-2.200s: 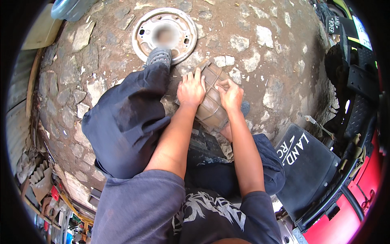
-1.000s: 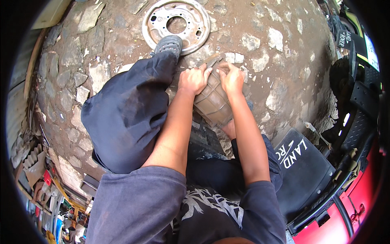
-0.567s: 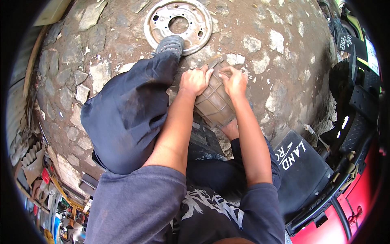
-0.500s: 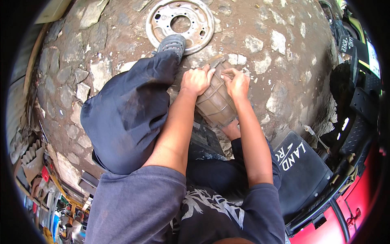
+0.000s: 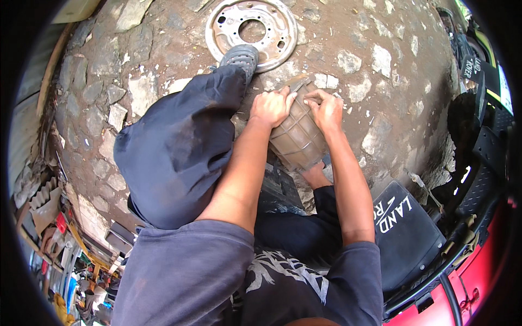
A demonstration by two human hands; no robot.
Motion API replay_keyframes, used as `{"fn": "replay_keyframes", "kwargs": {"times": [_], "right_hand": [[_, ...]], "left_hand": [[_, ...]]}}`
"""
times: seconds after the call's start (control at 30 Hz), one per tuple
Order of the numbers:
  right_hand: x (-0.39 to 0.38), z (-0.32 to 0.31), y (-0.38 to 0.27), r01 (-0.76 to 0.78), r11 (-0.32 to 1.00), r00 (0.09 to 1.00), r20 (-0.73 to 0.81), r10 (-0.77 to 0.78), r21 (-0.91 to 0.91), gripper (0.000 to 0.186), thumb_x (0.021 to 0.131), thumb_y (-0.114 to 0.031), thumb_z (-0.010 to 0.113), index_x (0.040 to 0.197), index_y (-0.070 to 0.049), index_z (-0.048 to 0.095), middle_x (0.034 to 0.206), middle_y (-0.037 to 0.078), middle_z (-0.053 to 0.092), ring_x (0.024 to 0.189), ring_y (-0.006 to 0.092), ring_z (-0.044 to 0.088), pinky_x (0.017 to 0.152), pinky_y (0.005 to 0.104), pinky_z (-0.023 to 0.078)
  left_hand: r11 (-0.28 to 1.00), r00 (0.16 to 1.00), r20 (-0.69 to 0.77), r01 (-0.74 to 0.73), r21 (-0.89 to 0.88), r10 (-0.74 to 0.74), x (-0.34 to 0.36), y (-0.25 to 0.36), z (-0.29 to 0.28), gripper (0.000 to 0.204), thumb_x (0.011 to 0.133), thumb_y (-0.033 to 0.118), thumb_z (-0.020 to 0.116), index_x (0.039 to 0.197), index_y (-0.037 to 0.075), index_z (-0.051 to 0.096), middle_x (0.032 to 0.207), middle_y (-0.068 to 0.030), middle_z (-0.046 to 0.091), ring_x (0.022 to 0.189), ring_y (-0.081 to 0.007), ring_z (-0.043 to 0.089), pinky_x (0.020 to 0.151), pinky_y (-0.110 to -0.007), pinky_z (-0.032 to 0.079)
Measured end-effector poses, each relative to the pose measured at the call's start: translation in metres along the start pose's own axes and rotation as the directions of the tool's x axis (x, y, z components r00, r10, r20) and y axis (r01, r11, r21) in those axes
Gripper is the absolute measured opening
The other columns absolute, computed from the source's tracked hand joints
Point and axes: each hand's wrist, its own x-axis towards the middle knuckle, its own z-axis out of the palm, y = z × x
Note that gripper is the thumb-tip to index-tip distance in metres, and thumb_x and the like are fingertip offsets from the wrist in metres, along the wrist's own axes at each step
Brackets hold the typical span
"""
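Observation:
A brown, grid-ribbed housing (image 5: 298, 133), apparently metal, rests tilted on the ground between my legs. My left hand (image 5: 272, 107) is closed over its far left edge, with the thumb lying on the ribbed face. Near the far right edge of the housing, my right hand (image 5: 327, 112) has its thumb and fingers pinched together. Whatever may be between those fingertips is too small to tell. One bare foot (image 5: 316, 175) touches the near end of the housing. The underside of the housing is hidden.
A worn round metal plate (image 5: 281, 33) with a central hole lies ahead on the stony ground, under the tip of my shoe (image 5: 241, 57). At right are a black mud flap (image 5: 405, 239) and a red vehicle body (image 5: 478, 288). Scrap and parts (image 5: 70, 261) clutter the lower left.
The whole view has shifted slightly, so everything appears a little farther right. Both hands stay at the same places on the housing, with the right fingers slightly re-bent.

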Motion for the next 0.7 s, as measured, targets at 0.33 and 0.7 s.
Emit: {"fn": "replay_keyframes", "kwargs": {"times": [0.33, 0.7], "right_hand": [[-0.007, -0.005, -0.002, 0.033, 0.997, 0.999, 0.031, -0.035, 0.067, 0.019, 0.087, -0.014, 0.088, 0.105, -0.010, 0.082, 0.099, 0.014, 0.083, 0.091, 0.0277, 0.081, 0.084, 0.0374, 0.062], [0.000, -0.003, -0.016, 0.017, 0.995, 0.998, 0.051, -0.022, 0.102, 0.022, 0.085, -0.018, 0.090, 0.103, -0.009, 0.082, 0.094, 0.012, 0.083, 0.090, 0.0245, 0.082, 0.084, 0.0375, 0.061]], "left_hand": [[0.999, 0.999, 0.030, 0.032, -0.040, -0.031, -0.003, 0.000, -0.007, 0.056, 0.113, 0.054, 0.037, 0.138, 0.015, 0.068, 0.120, -0.0205, 0.078, 0.114, -0.0427, 0.074, 0.102, -0.053, 0.057], [0.998, 0.999, 0.024, 0.025, -0.066, -0.024, 0.000, -0.005, -0.002, 0.057, 0.113, 0.054, 0.037, 0.142, 0.015, 0.068, 0.123, -0.0202, 0.078, 0.116, -0.0422, 0.073, 0.104, -0.052, 0.056]]}}
